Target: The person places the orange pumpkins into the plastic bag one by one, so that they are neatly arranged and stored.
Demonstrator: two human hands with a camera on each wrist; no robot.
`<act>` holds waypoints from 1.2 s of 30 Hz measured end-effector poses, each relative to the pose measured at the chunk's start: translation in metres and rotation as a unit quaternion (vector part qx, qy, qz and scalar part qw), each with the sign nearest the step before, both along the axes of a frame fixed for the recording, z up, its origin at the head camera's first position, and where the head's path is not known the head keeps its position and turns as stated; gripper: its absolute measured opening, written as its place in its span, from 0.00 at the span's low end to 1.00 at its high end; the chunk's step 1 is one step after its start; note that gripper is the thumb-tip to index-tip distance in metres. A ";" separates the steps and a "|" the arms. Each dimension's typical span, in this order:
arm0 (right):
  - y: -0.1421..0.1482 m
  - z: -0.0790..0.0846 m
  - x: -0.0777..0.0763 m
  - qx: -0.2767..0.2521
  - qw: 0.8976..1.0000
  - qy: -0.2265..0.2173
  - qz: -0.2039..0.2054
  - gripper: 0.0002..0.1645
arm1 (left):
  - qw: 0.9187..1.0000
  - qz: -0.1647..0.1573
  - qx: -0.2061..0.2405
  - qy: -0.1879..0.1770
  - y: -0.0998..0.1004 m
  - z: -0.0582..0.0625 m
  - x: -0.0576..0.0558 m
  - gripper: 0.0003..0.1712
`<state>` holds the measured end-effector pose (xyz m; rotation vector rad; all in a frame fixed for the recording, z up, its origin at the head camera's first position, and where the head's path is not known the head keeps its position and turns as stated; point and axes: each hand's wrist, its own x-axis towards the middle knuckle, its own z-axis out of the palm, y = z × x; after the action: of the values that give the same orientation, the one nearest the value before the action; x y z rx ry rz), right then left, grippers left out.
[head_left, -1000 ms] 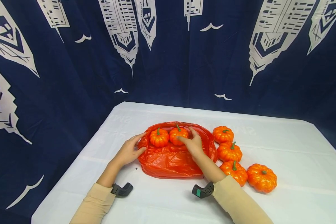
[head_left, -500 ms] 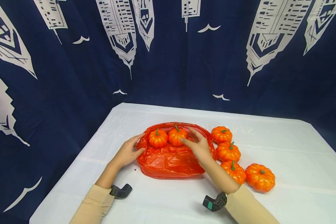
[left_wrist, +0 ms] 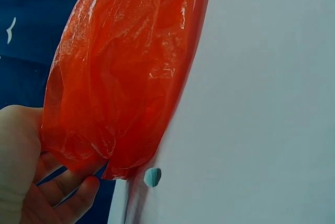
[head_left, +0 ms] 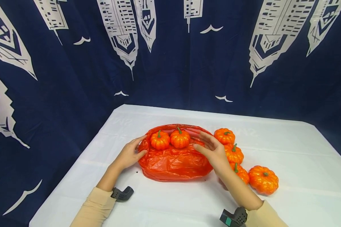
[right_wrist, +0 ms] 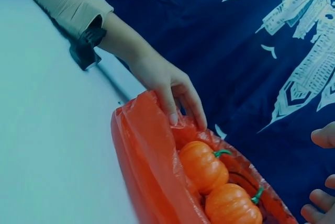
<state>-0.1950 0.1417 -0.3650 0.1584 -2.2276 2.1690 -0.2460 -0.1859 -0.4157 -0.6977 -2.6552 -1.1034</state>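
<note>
A red plastic bag (head_left: 173,165) lies on the white table with its mouth spread. Two small orange pumpkins with green stems sit side by side in it, a left one (head_left: 160,141) and a right one (head_left: 180,140). At the bag's left end my left hand (head_left: 128,154) grips the edge, thumb on the near side; the right wrist view shows its fingers (right_wrist: 195,110) reaching over the rim. My right hand (head_left: 216,154) is over the bag's right end, fingers spread and holding nothing. Red film (left_wrist: 120,77) fills much of the left wrist view.
Several more pumpkins stand right of the bag: one at the back (head_left: 224,136), others partly behind my right hand and forearm, and one farthest right (head_left: 263,179). Dark blue cloth (head_left: 170,72) with white building prints hangs behind the table (head_left: 295,151).
My right hand has drawn back to the right from the right-hand pumpkin in the bag, its fingers leaving it there. My left hand has kept its place at the bag's edge.
</note>
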 end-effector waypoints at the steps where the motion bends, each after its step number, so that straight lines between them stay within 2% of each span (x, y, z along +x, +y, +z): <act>1: 0.002 0.001 0.002 0.003 1.000 0.000 -0.001 0.38 | 1.000 0.001 0.002 0.000 0.000 0.000 0.000 0.35; 11: 0.024 0.007 0.021 0.009 0.999 0.039 0.011 0.35 | 1.000 0.000 0.002 -0.008 0.000 0.000 0.001 0.36; 15: 0.038 0.007 0.029 0.025 0.997 0.069 0.033 0.33 | 1.000 0.001 0.004 -0.010 0.001 0.000 0.000 0.36; 19: 0.052 0.007 0.037 0.048 0.995 0.085 0.034 0.32 | 1.000 0.003 0.006 -0.014 0.001 0.000 0.001 0.36; 31: 0.087 0.006 0.055 0.008 0.993 0.104 0.048 0.25 | 1.000 0.006 0.007 -0.014 0.000 0.000 0.001 0.36; 36: 0.104 0.004 0.059 0.035 0.991 0.124 0.037 0.25 | 1.000 0.006 0.007 -0.016 0.001 -0.001 0.001 0.36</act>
<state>-0.1358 0.2457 -0.3609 0.4916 -2.1895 1.9780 -0.2452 -0.1850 -0.4162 -0.6656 -2.6721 -1.1399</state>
